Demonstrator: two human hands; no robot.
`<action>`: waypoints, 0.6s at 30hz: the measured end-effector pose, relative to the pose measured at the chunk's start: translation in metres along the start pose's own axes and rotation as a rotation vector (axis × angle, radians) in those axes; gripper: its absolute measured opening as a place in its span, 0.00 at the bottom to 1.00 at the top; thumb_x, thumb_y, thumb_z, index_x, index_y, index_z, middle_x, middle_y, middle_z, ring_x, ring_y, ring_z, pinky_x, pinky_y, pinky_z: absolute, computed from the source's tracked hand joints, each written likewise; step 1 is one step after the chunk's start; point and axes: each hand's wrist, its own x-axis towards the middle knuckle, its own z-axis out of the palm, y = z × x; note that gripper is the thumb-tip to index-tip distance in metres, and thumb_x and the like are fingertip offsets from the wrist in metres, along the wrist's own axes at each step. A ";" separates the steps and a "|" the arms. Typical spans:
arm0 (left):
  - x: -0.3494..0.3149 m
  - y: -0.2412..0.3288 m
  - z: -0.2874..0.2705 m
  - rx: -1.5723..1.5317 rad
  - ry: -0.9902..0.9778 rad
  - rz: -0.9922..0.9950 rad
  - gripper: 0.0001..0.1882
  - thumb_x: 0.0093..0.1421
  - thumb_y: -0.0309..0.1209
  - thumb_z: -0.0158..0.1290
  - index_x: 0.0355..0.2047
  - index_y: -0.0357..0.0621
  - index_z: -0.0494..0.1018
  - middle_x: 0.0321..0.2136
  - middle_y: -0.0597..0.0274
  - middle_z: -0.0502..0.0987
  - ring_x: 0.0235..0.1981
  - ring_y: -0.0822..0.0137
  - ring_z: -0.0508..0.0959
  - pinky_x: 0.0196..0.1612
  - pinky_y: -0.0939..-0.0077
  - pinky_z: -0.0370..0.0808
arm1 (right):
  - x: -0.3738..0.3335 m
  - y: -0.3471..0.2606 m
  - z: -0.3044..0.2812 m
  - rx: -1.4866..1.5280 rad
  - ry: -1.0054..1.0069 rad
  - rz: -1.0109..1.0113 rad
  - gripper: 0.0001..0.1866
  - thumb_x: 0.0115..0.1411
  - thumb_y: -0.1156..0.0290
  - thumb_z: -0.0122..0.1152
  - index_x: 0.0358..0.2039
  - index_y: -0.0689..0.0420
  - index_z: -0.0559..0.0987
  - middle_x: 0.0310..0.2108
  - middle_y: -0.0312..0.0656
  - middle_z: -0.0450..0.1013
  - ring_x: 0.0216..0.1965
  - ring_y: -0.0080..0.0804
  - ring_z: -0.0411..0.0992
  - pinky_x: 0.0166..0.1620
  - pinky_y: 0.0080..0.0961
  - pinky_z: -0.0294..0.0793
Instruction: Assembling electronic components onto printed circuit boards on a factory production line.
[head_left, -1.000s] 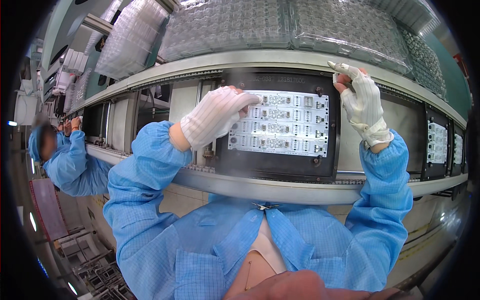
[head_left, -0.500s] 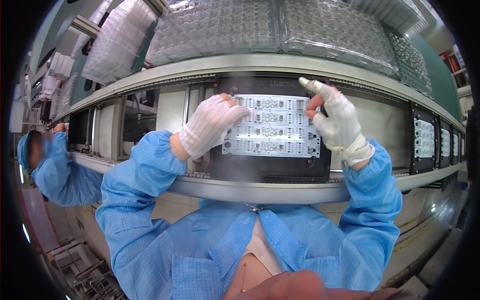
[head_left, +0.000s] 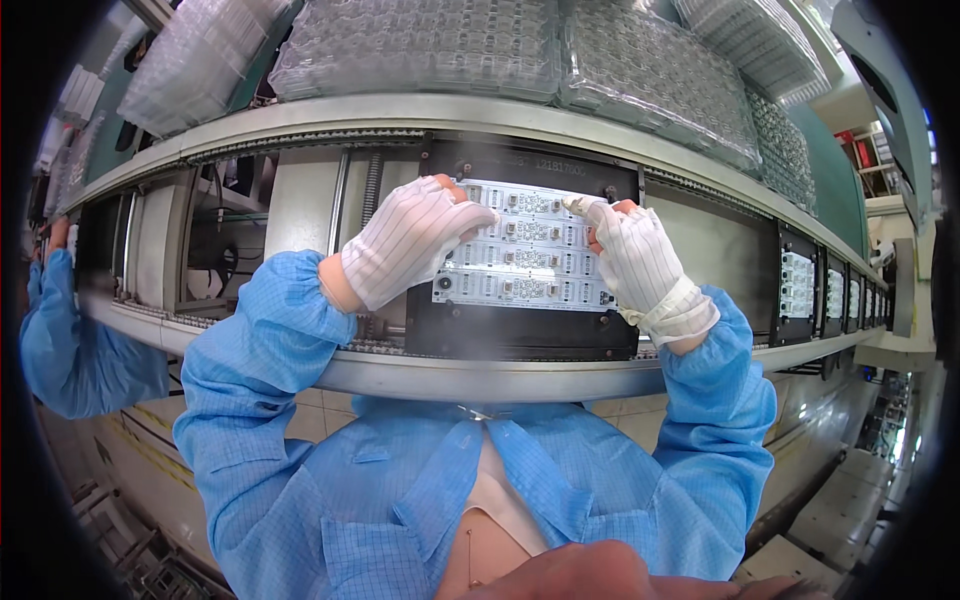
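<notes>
Over the left side of the black pallet [head_left: 570,336], the left hand [head_left: 405,240] curls onto the white circuit panel [head_left: 532,261], perhaps steadying it. The panel lies mid-pallet; at the pallet's right, the right hand [head_left: 643,258] bends inward. Whether either hand's fingers grip, I cannot tell.

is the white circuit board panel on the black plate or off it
On: the white panel lies on the black plate, whose dark border shows above and below; left hand and right hand partly hide the panel's ends.
</notes>
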 end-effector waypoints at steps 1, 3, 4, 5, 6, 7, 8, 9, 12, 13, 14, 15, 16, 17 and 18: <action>-0.003 -0.004 -0.001 -0.004 0.006 -0.006 0.12 0.53 0.25 0.58 0.39 0.47 0.75 0.27 0.60 0.74 0.33 0.58 0.78 0.40 0.65 0.76 | 0.005 -0.003 -0.001 -0.050 -0.033 -0.015 0.34 0.46 0.86 0.57 0.57 0.53 0.73 0.27 0.37 0.72 0.33 0.40 0.72 0.43 0.36 0.69; -0.008 -0.011 -0.002 0.013 0.008 0.017 0.12 0.53 0.26 0.58 0.39 0.48 0.75 0.28 0.61 0.74 0.33 0.59 0.77 0.41 0.66 0.76 | 0.012 -0.007 0.002 -0.102 -0.073 -0.032 0.33 0.46 0.86 0.56 0.56 0.54 0.74 0.27 0.37 0.72 0.33 0.40 0.72 0.42 0.35 0.69; -0.010 -0.013 -0.003 0.009 0.012 0.014 0.12 0.53 0.26 0.58 0.39 0.48 0.75 0.28 0.61 0.74 0.33 0.59 0.77 0.41 0.66 0.76 | 0.015 -0.007 0.006 -0.144 -0.098 -0.016 0.32 0.47 0.86 0.56 0.56 0.54 0.73 0.26 0.37 0.71 0.34 0.40 0.71 0.42 0.36 0.69; -0.011 -0.016 -0.003 0.010 0.016 0.025 0.12 0.53 0.27 0.58 0.39 0.49 0.75 0.28 0.62 0.75 0.33 0.59 0.77 0.41 0.66 0.76 | 0.017 -0.008 0.010 -0.185 -0.123 0.000 0.32 0.47 0.86 0.55 0.56 0.54 0.73 0.26 0.37 0.71 0.34 0.40 0.71 0.41 0.37 0.68; -0.012 -0.019 -0.004 0.013 0.020 0.037 0.12 0.54 0.27 0.58 0.40 0.49 0.75 0.29 0.62 0.75 0.33 0.60 0.77 0.41 0.67 0.76 | 0.020 -0.008 0.011 -0.189 -0.127 -0.002 0.32 0.47 0.86 0.55 0.56 0.54 0.73 0.26 0.37 0.71 0.34 0.40 0.71 0.41 0.37 0.68; -0.013 -0.022 -0.004 0.012 0.025 0.035 0.12 0.54 0.27 0.58 0.40 0.49 0.75 0.29 0.62 0.75 0.33 0.60 0.77 0.41 0.67 0.76 | 0.022 -0.008 0.013 -0.196 -0.139 0.010 0.32 0.48 0.86 0.55 0.56 0.54 0.73 0.26 0.37 0.72 0.34 0.40 0.71 0.41 0.37 0.68; -0.014 -0.025 -0.005 0.019 0.023 0.032 0.12 0.54 0.28 0.58 0.40 0.49 0.76 0.29 0.62 0.75 0.34 0.60 0.77 0.42 0.67 0.76 | 0.024 -0.008 0.014 -0.203 -0.150 0.023 0.31 0.49 0.85 0.55 0.56 0.54 0.73 0.26 0.37 0.72 0.34 0.41 0.72 0.41 0.37 0.68; -0.015 -0.028 -0.004 0.026 0.019 0.029 0.11 0.54 0.28 0.58 0.40 0.50 0.76 0.30 0.62 0.75 0.34 0.61 0.77 0.42 0.68 0.76 | 0.027 -0.008 0.014 -0.204 -0.154 0.022 0.31 0.49 0.85 0.55 0.56 0.54 0.73 0.26 0.37 0.72 0.34 0.41 0.72 0.41 0.37 0.68; -0.018 -0.033 -0.006 0.035 0.025 0.032 0.11 0.54 0.28 0.58 0.40 0.50 0.76 0.30 0.63 0.75 0.34 0.61 0.77 0.42 0.68 0.76 | 0.037 -0.012 0.011 -0.041 -0.116 0.068 0.29 0.49 0.85 0.55 0.55 0.54 0.74 0.27 0.37 0.72 0.35 0.41 0.72 0.42 0.37 0.68; -0.018 -0.034 -0.007 0.036 0.026 0.030 0.11 0.54 0.28 0.58 0.40 0.50 0.76 0.30 0.63 0.75 0.34 0.61 0.77 0.42 0.68 0.76 | 0.041 -0.016 0.009 -0.078 -0.156 0.084 0.28 0.50 0.83 0.56 0.54 0.54 0.74 0.27 0.39 0.74 0.36 0.43 0.73 0.44 0.37 0.69; -0.018 -0.034 -0.008 0.043 0.028 0.030 0.12 0.54 0.28 0.57 0.40 0.50 0.76 0.30 0.63 0.75 0.34 0.61 0.77 0.41 0.68 0.75 | 0.044 -0.018 0.008 -0.113 -0.195 0.098 0.26 0.51 0.81 0.57 0.53 0.55 0.73 0.28 0.41 0.75 0.37 0.45 0.75 0.46 0.38 0.70; -0.015 -0.034 -0.011 0.053 0.034 0.035 0.13 0.54 0.27 0.57 0.40 0.50 0.76 0.30 0.62 0.75 0.34 0.60 0.77 0.40 0.68 0.75 | 0.046 -0.020 0.008 -0.117 -0.189 0.095 0.26 0.51 0.81 0.57 0.53 0.55 0.73 0.28 0.41 0.75 0.37 0.45 0.75 0.46 0.38 0.70; -0.012 -0.033 -0.013 0.061 0.037 0.039 0.13 0.54 0.27 0.57 0.40 0.50 0.76 0.30 0.62 0.75 0.34 0.60 0.77 0.40 0.68 0.75 | 0.045 -0.022 0.009 -0.201 -0.172 0.045 0.25 0.51 0.80 0.57 0.53 0.55 0.74 0.27 0.41 0.74 0.37 0.44 0.74 0.45 0.37 0.70; -0.010 -0.031 -0.015 0.047 0.000 0.032 0.14 0.53 0.27 0.59 0.41 0.48 0.76 0.30 0.61 0.76 0.34 0.59 0.78 0.39 0.67 0.75 | 0.043 -0.024 0.010 -0.284 -0.153 -0.006 0.24 0.52 0.79 0.57 0.52 0.55 0.75 0.27 0.40 0.73 0.36 0.43 0.73 0.45 0.37 0.70; -0.006 -0.029 -0.021 0.046 -0.040 0.021 0.15 0.51 0.26 0.61 0.41 0.47 0.77 0.30 0.61 0.76 0.34 0.58 0.78 0.38 0.65 0.76 | 0.041 -0.025 0.008 -0.281 -0.134 -0.021 0.24 0.52 0.79 0.57 0.52 0.55 0.75 0.27 0.40 0.73 0.36 0.43 0.73 0.45 0.37 0.70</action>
